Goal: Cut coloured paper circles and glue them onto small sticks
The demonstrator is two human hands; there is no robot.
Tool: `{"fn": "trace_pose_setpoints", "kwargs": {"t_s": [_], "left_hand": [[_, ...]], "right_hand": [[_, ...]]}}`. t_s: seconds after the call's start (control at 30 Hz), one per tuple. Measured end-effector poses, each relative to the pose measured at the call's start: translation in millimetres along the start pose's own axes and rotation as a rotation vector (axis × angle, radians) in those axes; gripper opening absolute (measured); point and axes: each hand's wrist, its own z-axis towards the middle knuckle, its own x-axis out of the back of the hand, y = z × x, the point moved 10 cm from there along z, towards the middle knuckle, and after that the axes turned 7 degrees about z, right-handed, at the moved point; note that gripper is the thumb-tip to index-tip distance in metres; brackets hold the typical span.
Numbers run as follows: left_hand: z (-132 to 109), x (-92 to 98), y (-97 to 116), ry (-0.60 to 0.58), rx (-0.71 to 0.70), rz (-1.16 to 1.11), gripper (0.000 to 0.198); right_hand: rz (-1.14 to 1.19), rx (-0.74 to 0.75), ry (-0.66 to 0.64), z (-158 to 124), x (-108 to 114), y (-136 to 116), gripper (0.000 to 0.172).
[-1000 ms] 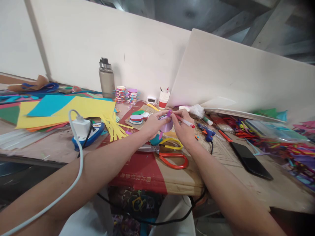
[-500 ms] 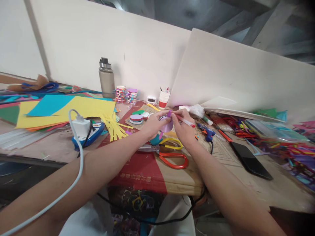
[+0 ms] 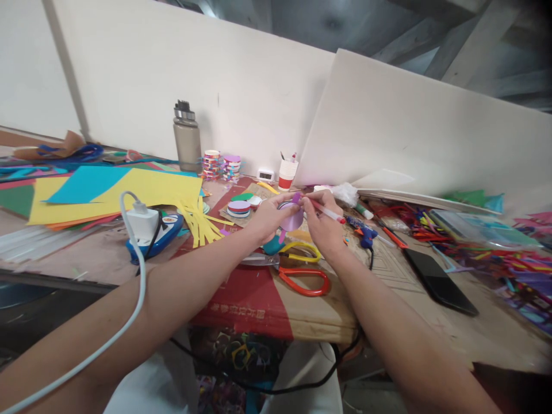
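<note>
My left hand (image 3: 271, 217) is closed on a round purple paper disc (image 3: 292, 222), with a purple strip (image 3: 282, 236) sticking out below it and another bit of purple at its top edge. A red-capped pen (image 3: 330, 212) is held in my right hand (image 3: 324, 221), its fingers bent close to the disc's upper right. What the right fingertips touch on the disc is too small to tell. Under the hands lie scissors with orange handles (image 3: 304, 282) and a second pair with yellow handles (image 3: 301, 252).
Stacked paper discs (image 3: 238, 208) lie beyond my left hand, near a paper cup (image 3: 287, 174) of pens and a bottle (image 3: 187, 138). A blue glue gun (image 3: 366, 234) and a phone (image 3: 439, 281) are on the right. A white cable (image 3: 141, 299) crosses over my left forearm.
My right fingers have drawn slightly away from the disc's top edge, and the pen has shifted a little to the right. The left hand stays in place with the disc.
</note>
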Motion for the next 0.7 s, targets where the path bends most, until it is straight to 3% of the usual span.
{"fn": "trace_pose_setpoints", "kwargs": {"t_s": [0.7], "left_hand": [[-3.8, -4.2, 1.5, -0.019, 0.042, -0.041, 0.049]], "right_hand": [[-0.046, 0.004, -0.007, 1.0, 0.9, -2.2, 0.009]]}}
